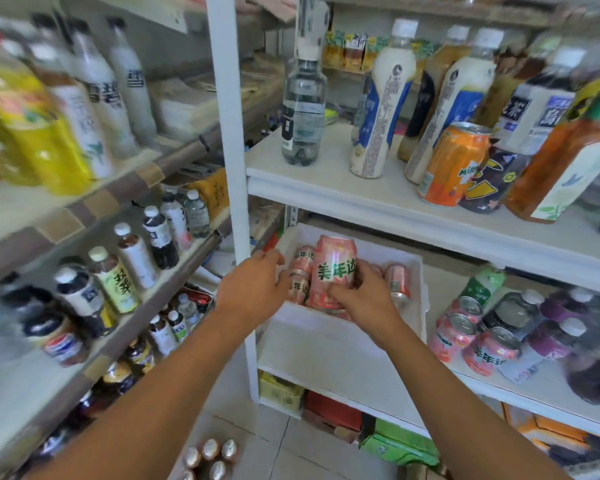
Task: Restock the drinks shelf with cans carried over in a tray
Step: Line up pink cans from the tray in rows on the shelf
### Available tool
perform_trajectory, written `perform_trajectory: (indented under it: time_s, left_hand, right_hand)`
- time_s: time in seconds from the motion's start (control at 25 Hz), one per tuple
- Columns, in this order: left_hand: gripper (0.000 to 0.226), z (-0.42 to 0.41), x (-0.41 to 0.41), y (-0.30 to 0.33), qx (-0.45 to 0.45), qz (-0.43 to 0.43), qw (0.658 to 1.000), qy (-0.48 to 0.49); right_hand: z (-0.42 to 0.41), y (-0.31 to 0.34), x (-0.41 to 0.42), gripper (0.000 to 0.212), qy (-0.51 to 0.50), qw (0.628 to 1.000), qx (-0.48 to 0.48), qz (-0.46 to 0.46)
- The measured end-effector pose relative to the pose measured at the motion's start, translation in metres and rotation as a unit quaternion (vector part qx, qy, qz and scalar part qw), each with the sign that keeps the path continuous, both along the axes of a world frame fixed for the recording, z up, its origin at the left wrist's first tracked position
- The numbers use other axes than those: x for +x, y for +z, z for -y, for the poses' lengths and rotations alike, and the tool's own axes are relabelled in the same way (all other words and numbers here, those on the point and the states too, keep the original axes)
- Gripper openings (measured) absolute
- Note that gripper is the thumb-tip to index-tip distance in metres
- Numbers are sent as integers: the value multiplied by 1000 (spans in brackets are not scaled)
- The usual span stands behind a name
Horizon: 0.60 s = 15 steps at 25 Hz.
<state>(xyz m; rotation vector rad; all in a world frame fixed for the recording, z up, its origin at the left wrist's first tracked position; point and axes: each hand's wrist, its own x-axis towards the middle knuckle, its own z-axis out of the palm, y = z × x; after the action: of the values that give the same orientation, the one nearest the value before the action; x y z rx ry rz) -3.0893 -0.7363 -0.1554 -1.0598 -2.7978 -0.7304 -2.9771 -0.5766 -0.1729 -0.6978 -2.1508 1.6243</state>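
I have the shallow white rectangular tray (343, 336) resting on the left end of the middle white shelf (541, 386), with several pink drink cans still standing inside it. My right hand (364, 296) is curled round one pink aluminium can with green lettering (333, 270), thumb and fingers wrapped about its lower half, and the can sits upright and raised above its neighbours in the tray. My left hand (253, 287) lies at the tray's left rim, fingers bent over the edge; I judge it is steadying the tray, though I cannot tell how firmly it grips. So the step in hand looks like unloading: one can is lifted out and not yet placed. Over on the right of the same shelf a cluster of matching pink cans (471, 336) already stands beside purple-labelled bottles (561, 327). The next move, as I read it, calls for carrying the held can rightwards, clear of the tray wall, and setting it upright just beside that cluster without knocking the bottles behind.
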Motion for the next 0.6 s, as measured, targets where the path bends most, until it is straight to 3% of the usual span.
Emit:
perform_trajectory:
  time_s: [0.36, 0.6]
  left_hand:
    - [28, 128, 61, 46, -25, -50, 981, 188]
    - [25, 237, 96, 76, -1, -85, 945, 316]
  right_hand:
    - [91, 41, -6, 56, 210, 976, -2, -65]
    - [195, 70, -14, 57, 338, 937, 11, -89]
